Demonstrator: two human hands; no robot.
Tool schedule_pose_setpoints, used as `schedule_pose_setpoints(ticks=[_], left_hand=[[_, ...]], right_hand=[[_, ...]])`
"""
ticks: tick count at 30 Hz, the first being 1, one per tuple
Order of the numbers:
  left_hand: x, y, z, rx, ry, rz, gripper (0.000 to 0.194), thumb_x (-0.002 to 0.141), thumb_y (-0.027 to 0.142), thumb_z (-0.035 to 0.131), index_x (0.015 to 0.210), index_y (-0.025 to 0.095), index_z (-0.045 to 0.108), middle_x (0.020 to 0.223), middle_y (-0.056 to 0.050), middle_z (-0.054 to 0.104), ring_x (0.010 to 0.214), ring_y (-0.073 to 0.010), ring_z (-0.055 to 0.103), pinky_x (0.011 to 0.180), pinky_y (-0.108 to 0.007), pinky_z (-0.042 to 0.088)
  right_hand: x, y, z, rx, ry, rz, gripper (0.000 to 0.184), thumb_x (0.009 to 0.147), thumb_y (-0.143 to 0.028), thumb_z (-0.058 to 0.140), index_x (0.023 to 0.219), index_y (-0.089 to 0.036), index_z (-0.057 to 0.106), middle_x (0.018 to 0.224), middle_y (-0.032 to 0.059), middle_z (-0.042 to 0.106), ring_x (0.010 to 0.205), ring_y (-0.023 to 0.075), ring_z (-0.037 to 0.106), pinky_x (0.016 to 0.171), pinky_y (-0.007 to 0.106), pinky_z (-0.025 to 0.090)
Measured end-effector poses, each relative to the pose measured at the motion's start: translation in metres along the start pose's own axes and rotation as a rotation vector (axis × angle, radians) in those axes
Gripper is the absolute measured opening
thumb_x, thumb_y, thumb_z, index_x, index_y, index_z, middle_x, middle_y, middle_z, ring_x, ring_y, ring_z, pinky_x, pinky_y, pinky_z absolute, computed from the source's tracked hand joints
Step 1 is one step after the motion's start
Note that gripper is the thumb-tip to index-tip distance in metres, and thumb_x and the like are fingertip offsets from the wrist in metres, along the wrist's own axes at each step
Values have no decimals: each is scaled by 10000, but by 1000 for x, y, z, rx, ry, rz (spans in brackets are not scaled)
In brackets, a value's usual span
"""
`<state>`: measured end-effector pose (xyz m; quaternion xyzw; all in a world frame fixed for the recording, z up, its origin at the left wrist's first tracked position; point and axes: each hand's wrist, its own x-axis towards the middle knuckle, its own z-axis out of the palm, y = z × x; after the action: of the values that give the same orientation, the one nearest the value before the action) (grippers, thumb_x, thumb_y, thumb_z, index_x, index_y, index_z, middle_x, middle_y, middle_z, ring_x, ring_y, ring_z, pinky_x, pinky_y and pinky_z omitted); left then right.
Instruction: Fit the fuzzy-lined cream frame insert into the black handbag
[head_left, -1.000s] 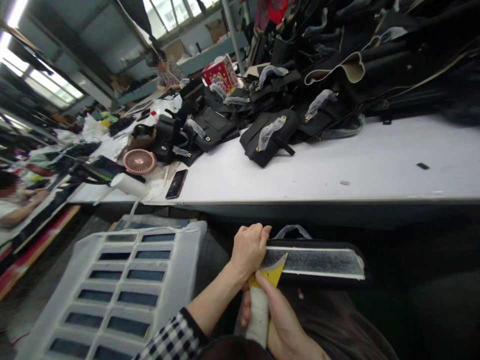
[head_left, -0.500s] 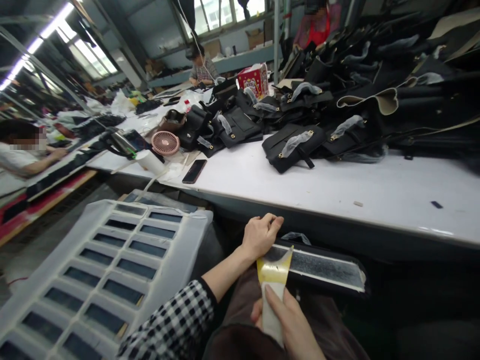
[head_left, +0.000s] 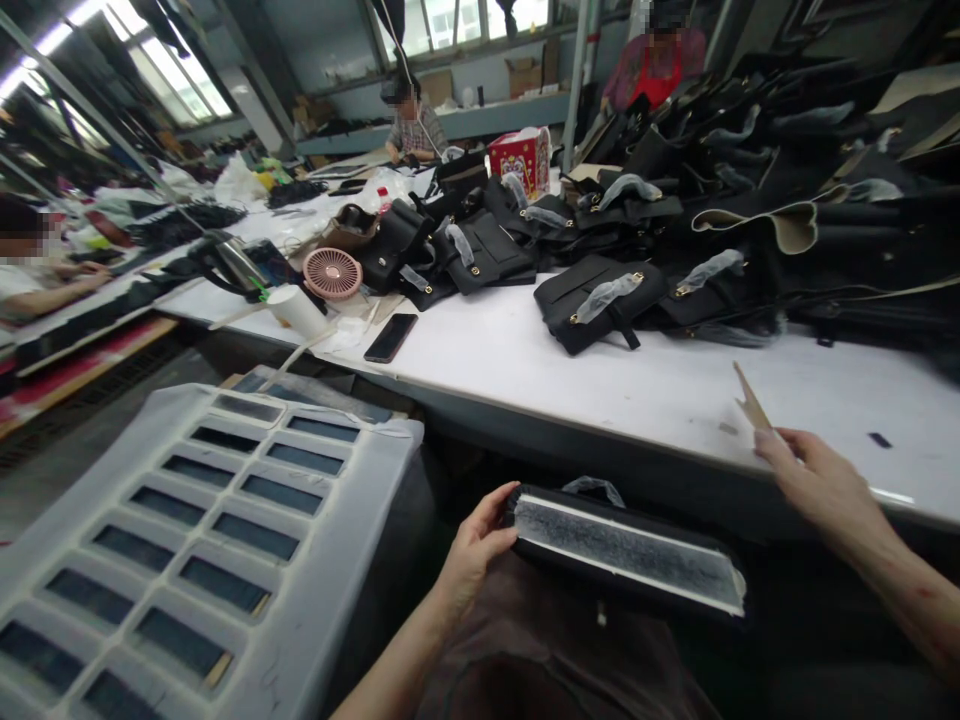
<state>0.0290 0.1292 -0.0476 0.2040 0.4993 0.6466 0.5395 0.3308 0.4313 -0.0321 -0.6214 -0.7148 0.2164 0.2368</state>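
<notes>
My left hand (head_left: 474, 545) is closed on the left end of a black bag (head_left: 547, 560) resting over my lap, its thumb on the near side. A long grey panel (head_left: 630, 545) with whitish edges faces up on the bag. Clear wrapping shows on its far side. At the right, over the white table's front edge, my right hand (head_left: 821, 480) grips a scraper (head_left: 752, 400). The scraper is seen nearly edge-on, its blade pointing up and away from me, apart from the bag.
A padded grey-white rack (head_left: 172, 540) with dark slots stands at the left. On the table (head_left: 480, 360) are a phone (head_left: 391, 338), a pink fan (head_left: 332, 273), a white roll (head_left: 297, 312) and piled black bags (head_left: 600, 300). Several people work farther back.
My right hand has carried the scraper from above my lap to the right, over the table edge. My left hand has shifted down and left and now grasps the bag's end.
</notes>
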Motion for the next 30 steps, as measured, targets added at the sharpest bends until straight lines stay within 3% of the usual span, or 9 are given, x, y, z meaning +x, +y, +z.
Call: schedule_pose_setpoints(ticks=[4,8,10,13,15,17,19,24,30], left_hand=[[-1,-6,9,-67,26,-2,567,791,160,587,1352,218,530,1349,-83,577,1206,-255,546,1057,-375,379],[1,-9,14,-20,95,39,578,767,149,567,1341,215,543,1320,-68,602,1176,-250,566,1020,-342,418],[1,-12,14,54,107,63,553,806,190,566,1356,229,529,1354,-64,579,1239,-268,526,1060,-372,399],[-3,-15,13,180,116,95,515,867,280,564,1378,255,508,1429,-50,511,1328,-267,445,1137,-391,323],[-4,-13,14,229,122,69,516,875,338,584,1381,284,502,1464,-29,471,1358,-258,409,1167,-386,274],[-3,-9,18,230,159,23,543,843,400,632,1365,301,519,1462,-18,473,1362,-270,404,1176,-407,251],[2,-5,23,197,217,4,558,804,459,665,1327,293,559,1447,-18,493,1362,-286,400,1180,-435,228],[10,-3,33,104,251,-77,539,794,507,659,1287,301,585,1433,-5,509,1332,-293,439,1160,-443,272],[13,-10,35,218,274,-10,506,822,534,605,1269,297,588,1400,10,538,1335,-286,427,1185,-424,220]], right_hand=[[45,24,15,-330,54,-130,642,865,-594,376,1226,-102,577,1087,282,579,907,424,552,712,509,379],[46,8,32,-436,140,-260,516,877,-477,431,1165,-90,616,1151,287,573,1085,474,490,818,562,356],[39,-5,35,-352,195,-314,477,902,-427,426,1203,-99,599,1300,277,514,1243,470,390,953,613,260],[17,-22,26,55,227,-325,462,889,-391,492,1261,-130,576,1475,204,383,1403,392,212,1112,563,24],[-7,-27,17,191,217,-256,449,881,-416,500,1210,-131,612,1376,190,506,1326,346,377,1117,510,167],[-39,-27,11,318,143,-140,423,908,-473,472,1113,-155,661,1170,150,658,1124,288,576,1004,440,381],[-73,-25,10,470,71,-11,483,922,-546,429,987,-152,701,999,131,720,957,267,657,874,402,480],[-141,-30,20,1165,-190,485,446,795,-545,663,989,-150,736,1084,128,709,1056,264,620,919,349,450],[-162,-37,30,1401,-164,543,382,788,-429,693,1066,-168,723,1200,99,670,1121,248,583,930,309,450]])
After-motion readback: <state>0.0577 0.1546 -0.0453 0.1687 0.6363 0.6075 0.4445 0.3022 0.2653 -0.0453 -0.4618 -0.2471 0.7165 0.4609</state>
